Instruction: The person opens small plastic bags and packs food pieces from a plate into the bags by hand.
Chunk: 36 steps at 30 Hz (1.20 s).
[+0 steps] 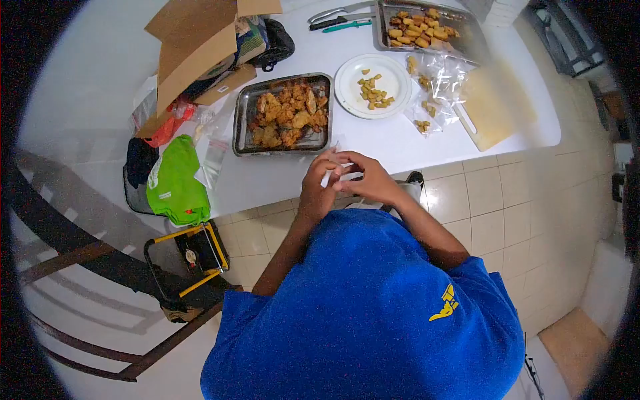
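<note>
Grip, head view: left hand (317,183) and right hand (370,179) narrowly pinch a thin, pale plastic piece (326,179) at the white surface's (387,148) front edge. Loosened fingertips could drop it; a stray knuckle could jolt the rectangular metal tray (245,117) of craggy brown fried pieces (290,113) beside them.

Bright blue short-sleeved shirt (360,300), small yellow emblem (445,304), bare forearms (433,233)

whitish item (326,179) mostly hidden between left hand (317,183) and right hand (373,180), cardboard box (195,75) cropped above, cutting board (492,100) blurred
</note>
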### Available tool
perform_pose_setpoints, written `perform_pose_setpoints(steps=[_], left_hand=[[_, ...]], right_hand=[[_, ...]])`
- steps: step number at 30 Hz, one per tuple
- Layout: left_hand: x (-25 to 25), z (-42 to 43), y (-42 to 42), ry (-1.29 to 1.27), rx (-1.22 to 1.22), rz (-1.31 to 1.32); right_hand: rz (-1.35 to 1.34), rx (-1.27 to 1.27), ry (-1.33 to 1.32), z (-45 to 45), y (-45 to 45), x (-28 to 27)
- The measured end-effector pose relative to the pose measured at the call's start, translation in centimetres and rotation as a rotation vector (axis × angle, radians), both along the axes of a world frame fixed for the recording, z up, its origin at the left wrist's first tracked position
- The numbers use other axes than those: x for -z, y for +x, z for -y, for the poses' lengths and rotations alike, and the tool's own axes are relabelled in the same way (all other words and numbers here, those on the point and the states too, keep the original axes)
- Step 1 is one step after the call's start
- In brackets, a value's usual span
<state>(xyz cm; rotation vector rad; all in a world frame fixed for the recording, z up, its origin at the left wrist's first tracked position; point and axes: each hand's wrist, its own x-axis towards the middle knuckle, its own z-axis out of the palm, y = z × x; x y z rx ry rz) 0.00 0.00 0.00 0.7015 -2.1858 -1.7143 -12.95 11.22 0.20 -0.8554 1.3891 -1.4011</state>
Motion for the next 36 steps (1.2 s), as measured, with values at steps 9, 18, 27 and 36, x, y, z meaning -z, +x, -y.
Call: perform_pose_setpoints(steps=[9, 18, 27, 36], left_hand=[[-2.6, -2.6, -2.3, -0.643, 0.025, 0.178], [-3.8, -0.9, -8.1, -0.457, 0.124, -0.007], [-6.3, -4.9, -13.7, -0.217, -0.156, 0.176], [-2.2, -13.2, -16.8, -0.006, -0.850, 0.044]], right_hand=[[0.383, 0.058, 0.203, 0.0, -3.9, -0.3], [0.097, -0.298, 0.313, -1.7, -11.7, -2.0], [0.028, -0.459, 0.132, -3.6, -19.7, -2.9], [-0.205, -0.506, -0.043, -3.0, -21.1, -3.2]])
